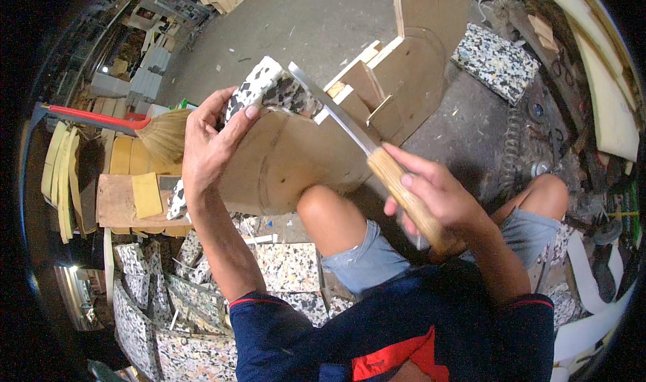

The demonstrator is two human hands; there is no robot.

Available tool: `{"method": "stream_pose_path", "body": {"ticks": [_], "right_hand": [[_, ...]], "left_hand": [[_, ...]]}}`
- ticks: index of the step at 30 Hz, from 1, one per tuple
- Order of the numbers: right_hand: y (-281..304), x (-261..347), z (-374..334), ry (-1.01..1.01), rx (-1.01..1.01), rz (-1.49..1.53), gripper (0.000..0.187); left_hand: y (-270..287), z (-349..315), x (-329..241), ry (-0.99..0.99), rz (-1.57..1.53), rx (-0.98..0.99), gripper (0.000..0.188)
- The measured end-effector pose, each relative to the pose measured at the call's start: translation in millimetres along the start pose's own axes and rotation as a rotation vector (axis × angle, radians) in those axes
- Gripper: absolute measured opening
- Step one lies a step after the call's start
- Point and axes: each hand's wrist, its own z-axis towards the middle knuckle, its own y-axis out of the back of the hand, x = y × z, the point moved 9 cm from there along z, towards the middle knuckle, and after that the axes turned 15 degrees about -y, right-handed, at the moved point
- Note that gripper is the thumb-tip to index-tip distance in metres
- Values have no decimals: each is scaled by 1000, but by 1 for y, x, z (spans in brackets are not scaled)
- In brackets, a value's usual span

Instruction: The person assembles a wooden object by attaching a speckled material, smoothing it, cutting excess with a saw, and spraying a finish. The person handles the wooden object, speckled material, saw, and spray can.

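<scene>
My left hand [214, 129] is closed on a block of black-and-white speckled foam [252, 86], with the thumb along its near side. In my right hand [437, 197] is a long knife [340, 116], its wooden handle wrapped by my fingers. The narrow metal blade slants up to the left and lies across the right end of the foam block. Whether the edge has entered the foam, I cannot tell. Beneath both hands is a brown plywood frame [289, 160] with curved sides, which reaches up to the far right.
A red-handled broom [101, 115] lies at the left beside stacked yellow foam pieces [62, 173]. Speckled foam slabs [286, 267] pile up at the lower left. Another speckled slab [494, 62] rests on the floor to the right, near a coiled hose [513, 140].
</scene>
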Motion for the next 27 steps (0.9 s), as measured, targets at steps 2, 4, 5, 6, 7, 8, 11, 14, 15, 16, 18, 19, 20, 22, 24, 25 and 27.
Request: {"method": "stream_pose_path", "body": {"ticks": [2, 4, 5, 6, 7, 8, 11, 14, 15, 16, 18, 19, 20, 22, 24, 25, 27], "right_hand": [[-2, 8, 15, 29, 16, 24, 55], [-2, 11, 23, 41, 10, 8, 56], [-4, 14, 21, 90, 41, 14, 56], [-2, 6, 18, 35, 15, 7, 56], [-2, 0, 10, 14, 21, 13, 57], [-3, -3, -2, 25, 44, 19, 57], [1, -24, -33, -57, -9, -66, 58], [1, -22, -36, -40, 4, -39, 58], [4, -22, -29, -76, -35, -58, 58], [2, -10, -18, -6, 17, -51, 57], [1, 6, 12, 31, 48, -47, 57], [-2, 6, 19, 23, 53, -34, 57], [-3, 7, 24, 39, 56, -19, 57], [-4, 0, 19, 31, 46, -15, 58], [-3, -16, -6, 9, 37, -31, 58], [-1, -25, -19, -21, 44, -9, 58], [1, -36, -36, -63, 53, 39, 58]], "left_hand": [[0, 1, -4, -25, 54, 11, 34], [0, 1, -5, -31, 53, 11, 33], [0, 0, -4, -17, 29, 6, 33], [1, -1, 0, 15, 13, -3, 33], [0, 0, -2, -12, 2, -2, 33], [1, 0, -1, -20, -2, -8, 33], [2, 0, 3, -4, -7, -10, 33], [3, 0, 4, 8, 6, -10, 33], [2, 0, 2, -7, 3, -5, 33], [1, 1, 2, 3, -1, -6, 33], [1, 0, 3, 26, -10, -13, 33], [0, 1, -1, -12, -14, -4, 33], [-1, 2, -2, -26, -11, 2, 33], [-1, 1, -2, -31, -17, 6, 33], [0, -1, 2, -17, -34, 4, 32], [1, -2, 3, -16, -34, 2, 32], [1, 0, 1, -64, -46, 8, 32]]}}
